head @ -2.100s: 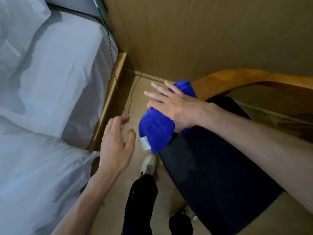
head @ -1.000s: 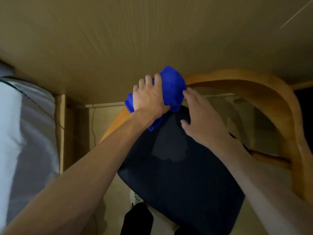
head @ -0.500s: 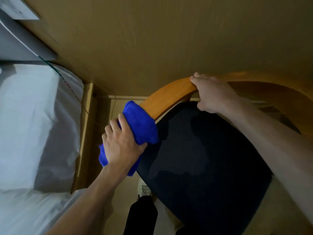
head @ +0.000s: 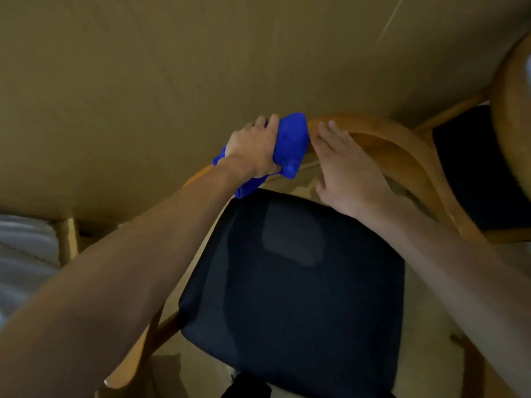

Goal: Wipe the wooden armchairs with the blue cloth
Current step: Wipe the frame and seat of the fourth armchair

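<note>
The main risk here, as I judge it, is that the blue cloth slips or unfolds off the curved wooden backrest rail of the nearer armchair: the cloth is bunched, with a loose tail hanging below the wrist, and a fast stroke along the bend could pull it out of the grip or leave parts of the rail untouched. A second risk is that the chair shifts or scrapes against the wood-panelled wall just behind it if the wipe presses hard, since the rail sits close to that panel. The left hand is clenched around the cloth, fingers curled over the top of the rail and thumb beneath, with the forearm reaching up from the lower left. The right hand holds nothing; its fingers are spread flat and rest on the rail just beside the cloth, seemingly steadying the chair above the dark seat cushion. A second armchair stands at the right edge, apparently not yet reached.
</note>
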The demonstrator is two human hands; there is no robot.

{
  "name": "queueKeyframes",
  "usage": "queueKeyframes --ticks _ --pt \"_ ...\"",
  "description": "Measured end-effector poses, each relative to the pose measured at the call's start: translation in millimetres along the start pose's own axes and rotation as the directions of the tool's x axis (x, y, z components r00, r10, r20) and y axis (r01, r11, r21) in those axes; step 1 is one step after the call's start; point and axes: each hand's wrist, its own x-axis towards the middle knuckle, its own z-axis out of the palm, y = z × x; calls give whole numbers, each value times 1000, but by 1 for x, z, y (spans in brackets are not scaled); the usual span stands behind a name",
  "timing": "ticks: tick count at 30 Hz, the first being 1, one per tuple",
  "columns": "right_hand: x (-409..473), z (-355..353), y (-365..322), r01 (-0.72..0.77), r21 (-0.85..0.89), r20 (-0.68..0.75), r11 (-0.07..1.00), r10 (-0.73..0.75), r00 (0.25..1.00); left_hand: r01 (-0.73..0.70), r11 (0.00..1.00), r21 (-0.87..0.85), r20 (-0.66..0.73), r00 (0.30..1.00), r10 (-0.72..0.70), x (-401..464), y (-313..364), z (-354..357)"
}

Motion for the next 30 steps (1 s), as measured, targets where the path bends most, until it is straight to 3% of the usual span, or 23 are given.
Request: queueKeyframes --ticks 2,5,12,16,21,30 --pt "-9 0 2 -13 13 -4 1000 14 1000 -66 996 -67 6 998 67 16 9 -3" --pt "-19 6 -2 -9 30 26 1000 8 1000 -45 997 -67 -24 999 44 12 0 5" --pt "-20 9 -42 46 74 49 996 -50 998 302 950 -81 57 953 -298 -69 -60 15" --pt "-14 10 -98 171 194 56 966 -185 981 476 864 -166 -35 873 -487 -160 -80 37" --pt "-31 19 -165 402 301 81 865 -443 893 643 709 -290 -63 726 -685 -268 -77 61" --pt "-66 54 -217 515 354 150 781 -591 793 759 385 -525 36 472 -881 -386 -38 93"
